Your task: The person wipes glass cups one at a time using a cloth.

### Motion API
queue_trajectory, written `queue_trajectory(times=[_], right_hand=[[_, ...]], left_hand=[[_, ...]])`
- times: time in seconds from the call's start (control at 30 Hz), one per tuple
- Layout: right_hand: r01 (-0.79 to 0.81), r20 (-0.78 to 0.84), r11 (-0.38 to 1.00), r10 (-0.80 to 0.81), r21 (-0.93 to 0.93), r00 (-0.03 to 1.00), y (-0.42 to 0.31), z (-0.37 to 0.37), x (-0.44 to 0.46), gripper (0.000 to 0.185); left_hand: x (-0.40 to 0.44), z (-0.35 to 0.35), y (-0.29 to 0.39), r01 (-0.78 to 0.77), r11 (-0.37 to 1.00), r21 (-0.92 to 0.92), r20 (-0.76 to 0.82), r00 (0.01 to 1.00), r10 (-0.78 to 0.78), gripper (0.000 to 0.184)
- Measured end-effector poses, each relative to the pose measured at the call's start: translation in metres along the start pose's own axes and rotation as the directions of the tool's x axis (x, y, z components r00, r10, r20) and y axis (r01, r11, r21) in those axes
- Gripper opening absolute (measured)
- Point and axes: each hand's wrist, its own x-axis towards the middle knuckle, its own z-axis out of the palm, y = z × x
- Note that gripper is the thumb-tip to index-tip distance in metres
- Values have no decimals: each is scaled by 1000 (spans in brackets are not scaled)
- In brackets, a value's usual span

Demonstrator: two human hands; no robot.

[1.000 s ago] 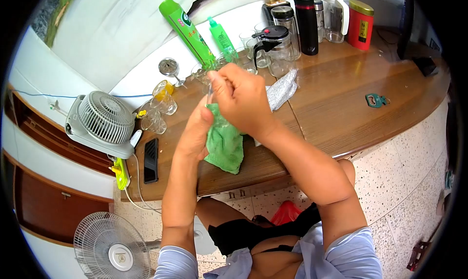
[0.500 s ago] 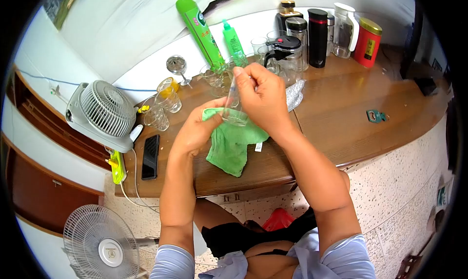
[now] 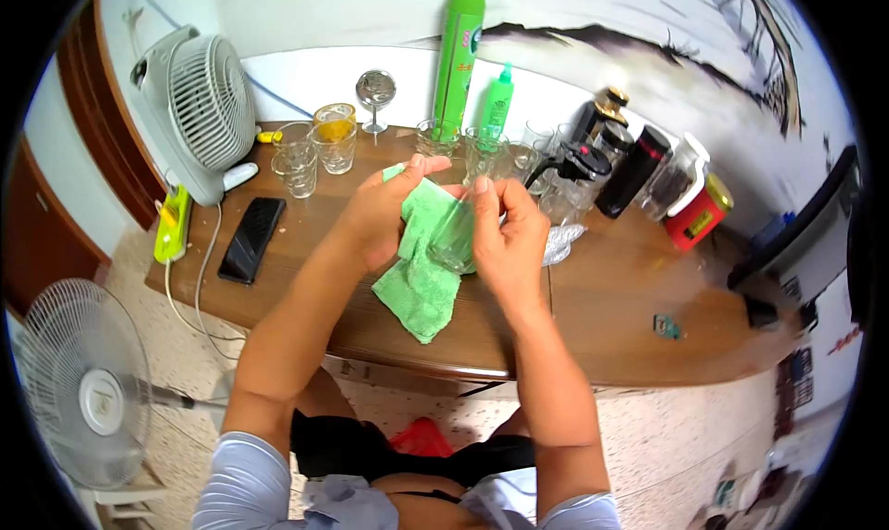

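Note:
My left hand [image 3: 378, 217] is closed around the upper part of a green cloth [image 3: 419, 294], which hangs down over the front of the table. My right hand [image 3: 511, 238] grips a clear drinking glass [image 3: 452, 245] by its rim, thumb on top. The glass is tilted, its base toward the lower left, right beside the cloth; whether they touch I cannot make out. Behind my hands stand more clear glasses, one of them a tumbler [image 3: 437, 139], and a glass pot with a black lid [image 3: 583, 162].
To the left are two tumblers [image 3: 335, 150], a black phone [image 3: 252, 240], a power strip [image 3: 172, 224] and a box fan [image 3: 199, 104]. A green spray can [image 3: 459, 62], a green bottle [image 3: 497, 102], a black flask [image 3: 635, 174] and a red tin [image 3: 700, 213] line the back.
The view has turned, so the table looks shifted. My right hand has lowered beside the cloth with the glass, and my left hand has lifted the cloth's upper part.

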Motion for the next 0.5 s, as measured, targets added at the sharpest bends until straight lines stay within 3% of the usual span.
queue_trajectory(times=[0.07, 0.1, 0.2, 0.23, 0.3, 0.33, 0.37, 0.4, 0.43, 0.5], right_hand=[[103, 3, 993, -103, -50, 995, -2, 6, -4, 28], [191, 45, 977, -187, -95, 981, 2, 7, -5, 27], [186, 32, 981, -185, -52, 982, 4, 10, -8, 27], [-36, 69, 999, 38, -33, 997, -10, 3, -9, 29], [-117, 48, 992, 115, 45, 992, 1, 0, -7, 31], [-158, 38, 984, 156, 84, 987, 6, -3, -5, 32], [-235, 72, 961, 227, 143, 971, 7, -7, -4, 33], [-230, 86, 961, 219, 150, 972, 9, -8, -4, 33], [-225, 98, 961, 211, 159, 972, 12, -8, -3, 33], [-189, 98, 964, 173, 187, 980, 12, -5, -3, 33]], left_hand=[[1, -3, 0, 19, 989, -149, 40, 999, -14, 57], [2, -5, -2, -6, 989, -149, 27, 1000, 10, 56], [4, -11, -7, -26, 996, -84, 42, 999, 30, 55], [4, -13, -4, -5, 1000, -19, 83, 997, 6, 56], [6, -17, -7, -40, 982, 184, 153, 988, 11, 56], [4, -19, -11, -159, 845, 510, 123, 986, 111, 53], [-1, -19, -15, -228, 590, 774, 125, 969, 211, 49], [-5, -17, -18, -237, 254, 938, 157, 941, 299, 47], [-7, -21, -24, -287, 46, 957, 241, 871, 427, 42], [-10, -21, -12, -119, -10, 993, 117, 956, 267, 43]])
